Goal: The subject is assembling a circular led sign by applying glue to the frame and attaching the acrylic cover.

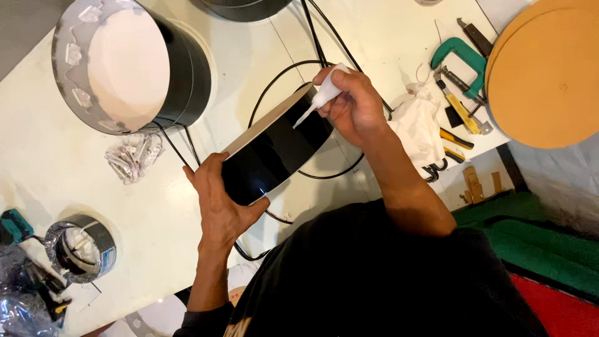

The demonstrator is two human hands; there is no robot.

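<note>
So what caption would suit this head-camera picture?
Left hand steadies a black ring while right hand points a white glue tube at its rim.

One head-worn view looks steeply down from close above the person's chest onto the white worktop [374,37], its right edge in frame
</note>
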